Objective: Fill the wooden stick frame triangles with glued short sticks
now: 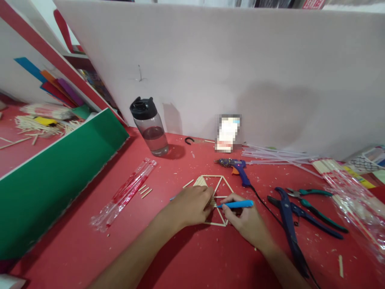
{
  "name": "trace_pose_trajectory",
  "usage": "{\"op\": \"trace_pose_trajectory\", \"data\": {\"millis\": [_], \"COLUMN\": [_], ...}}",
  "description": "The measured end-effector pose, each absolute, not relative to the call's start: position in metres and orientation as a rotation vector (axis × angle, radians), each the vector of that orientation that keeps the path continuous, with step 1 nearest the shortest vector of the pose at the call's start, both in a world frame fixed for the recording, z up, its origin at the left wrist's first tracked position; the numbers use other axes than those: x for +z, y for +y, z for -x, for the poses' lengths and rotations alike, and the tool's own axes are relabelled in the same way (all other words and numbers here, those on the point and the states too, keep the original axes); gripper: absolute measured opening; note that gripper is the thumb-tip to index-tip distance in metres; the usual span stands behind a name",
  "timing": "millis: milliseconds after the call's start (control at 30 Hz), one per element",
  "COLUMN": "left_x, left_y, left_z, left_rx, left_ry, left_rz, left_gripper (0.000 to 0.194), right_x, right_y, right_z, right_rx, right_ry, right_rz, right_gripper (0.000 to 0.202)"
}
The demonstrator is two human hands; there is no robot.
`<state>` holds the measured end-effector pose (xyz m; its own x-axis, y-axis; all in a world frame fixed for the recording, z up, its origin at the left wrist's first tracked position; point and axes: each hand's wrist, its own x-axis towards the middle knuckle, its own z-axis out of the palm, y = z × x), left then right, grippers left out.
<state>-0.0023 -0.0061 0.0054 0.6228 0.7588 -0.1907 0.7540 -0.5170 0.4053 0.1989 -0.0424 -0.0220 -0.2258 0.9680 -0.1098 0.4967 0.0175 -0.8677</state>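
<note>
- We see the left hand (192, 206) lying palm down on a stick frame (217, 188), a flat shape of thin wooden sticks on the red bench (186, 257); its fingers (208, 196) are spread loosely over the frame's left part, pressing rather than gripping.
- We see the right hand (246, 220) just beside it, its fingers closed around a blue pen (237, 204) that lies nearly level, tip pointing left and touching the frame near its middle.
- The frame sits at the centre of the bench, right in front of us, partly hidden under both hands.
- Just behind the frame lies a blue glue gun (237, 168), its black cord running off toward the right.
- To the right we find blue pliers (287, 216) and green-handled pliers (315, 204), close together.
- Further back, by the white wall, stands a clear water bottle (150, 128) with a black lid, upright.
- On the left lies a clear plastic packet (124, 194), with a few loose short sticks (144, 190) just beside it.
- Clear glue sticks (276, 154) lie scattered near the wall, right of centre.
</note>
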Motion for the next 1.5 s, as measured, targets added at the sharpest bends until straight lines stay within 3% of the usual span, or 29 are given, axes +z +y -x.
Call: {"op": "trace_pose_trajectory", "data": {"millis": [467, 600, 833, 1167, 1500], "left_x": [0.017, 0.030, 0.049, 0.041, 0.050], "left_y": [-0.002, 0.008, 0.012, 0.011, 0.004], "left_z": [0.016, 0.044, 0.080, 0.067, 0.042], "left_rx": [0.038, 0.085, -0.180, -0.421, 0.118], "left_ry": [1.153, 1.322, 1.574, 1.556, 1.166], "left_rz": [-2.336, -2.302, -2.229, -2.231, -2.288], "left_gripper": [0.010, 0.010, 0.008, 0.003, 0.017], "right_x": [-0.007, -0.007, -0.004, -0.005, 0.001], "right_y": [-0.037, -0.036, -0.034, -0.034, -0.039], "right_z": [-0.209, -0.209, -0.210, -0.210, -0.213], "right_rx": [0.995, 1.001, 0.898, 1.142, 1.152], "right_ry": [-1.595, -1.506, -1.598, -1.419, -1.443], "right_rz": [1.369, 1.363, 1.380, 1.283, 1.266], "right_gripper": [0.021, 0.022, 0.021, 0.028, 0.031]}}
